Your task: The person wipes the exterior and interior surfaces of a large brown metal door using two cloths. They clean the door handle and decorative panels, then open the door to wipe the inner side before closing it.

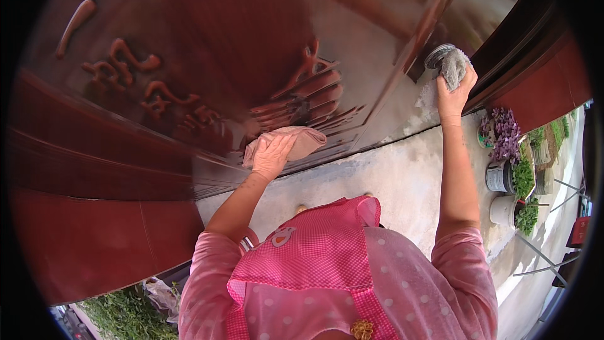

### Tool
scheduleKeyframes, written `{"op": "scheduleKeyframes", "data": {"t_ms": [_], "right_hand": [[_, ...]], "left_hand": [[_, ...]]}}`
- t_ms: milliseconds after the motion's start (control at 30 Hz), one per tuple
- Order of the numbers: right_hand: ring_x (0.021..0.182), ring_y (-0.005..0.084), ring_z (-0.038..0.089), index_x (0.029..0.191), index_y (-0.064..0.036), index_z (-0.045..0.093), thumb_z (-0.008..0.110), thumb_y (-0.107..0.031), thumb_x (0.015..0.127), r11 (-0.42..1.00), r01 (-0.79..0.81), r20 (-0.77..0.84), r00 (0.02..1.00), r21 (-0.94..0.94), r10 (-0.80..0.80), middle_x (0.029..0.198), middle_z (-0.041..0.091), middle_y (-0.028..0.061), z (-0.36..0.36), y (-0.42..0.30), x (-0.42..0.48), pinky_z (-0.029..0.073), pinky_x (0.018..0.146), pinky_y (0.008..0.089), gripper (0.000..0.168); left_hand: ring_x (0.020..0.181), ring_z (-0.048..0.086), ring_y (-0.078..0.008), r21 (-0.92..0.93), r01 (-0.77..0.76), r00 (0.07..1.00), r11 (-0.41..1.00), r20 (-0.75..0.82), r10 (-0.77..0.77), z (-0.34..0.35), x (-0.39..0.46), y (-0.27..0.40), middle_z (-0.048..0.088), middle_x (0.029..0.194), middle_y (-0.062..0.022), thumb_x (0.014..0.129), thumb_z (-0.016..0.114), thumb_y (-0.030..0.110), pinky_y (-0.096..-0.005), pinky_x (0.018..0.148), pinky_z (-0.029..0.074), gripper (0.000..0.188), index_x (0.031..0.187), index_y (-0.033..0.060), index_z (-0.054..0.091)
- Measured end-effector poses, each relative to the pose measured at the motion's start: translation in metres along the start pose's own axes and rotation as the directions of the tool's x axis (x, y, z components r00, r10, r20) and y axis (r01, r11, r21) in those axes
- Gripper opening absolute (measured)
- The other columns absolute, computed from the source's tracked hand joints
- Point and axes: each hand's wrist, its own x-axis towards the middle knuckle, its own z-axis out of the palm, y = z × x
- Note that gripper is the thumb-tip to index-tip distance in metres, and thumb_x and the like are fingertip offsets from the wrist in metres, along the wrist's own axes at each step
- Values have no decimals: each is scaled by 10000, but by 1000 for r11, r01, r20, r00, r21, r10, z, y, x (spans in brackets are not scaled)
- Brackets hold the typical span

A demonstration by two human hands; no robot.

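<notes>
A dark red-brown door with raised carving and raised characters fills the upper view. My left hand lies over a folded pink cloth against the door's lower carved part. Farther right, my right hand grips a wet grey scrubbing pad. The pad is beside a round metal door fitting and overlaps its edge; whether they touch is hard to tell. Whitish suds cling to the door surface left of that hand.
Red wall tiles flank the door at left. Pale concrete floor runs below it. At right stand a purple-leaved plant, a dark labelled bucket and a white pot. Green foliage grows at lower left.
</notes>
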Motion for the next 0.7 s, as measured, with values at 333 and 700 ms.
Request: {"op": "scheduleKeyframes", "data": {"t_ms": [333, 700], "right_hand": [[1165, 390, 407, 1249, -48, 406, 712, -119, 633, 994, 47, 46, 998, 95, -52, 1236, 400, 214, 0, -1, -1, 348, 1005, 457, 691], [1191, 396, 388, 1268, -35, 391, 704, -109, 638, 989, 41, 64, 997, 143, -51, 1264, 381, 219, -2, 5, -2, 331, 1022, 463, 707]], "left_hand": [[1288, 346, -140, -148, 146, 989, 978, 1, -147, -9, 112, 111, 354, 1449, -2, 832, 486, 222, -419, 980, 274, 637, 1445, 151, 326], [1306, 342, -191, 20, 144, 984, 989, 103, -145, -7, 19, 43, 414, 1388, -4, 717, 633, 269, -528, 1099, 203, 718, 1391, 154, 413]]}}
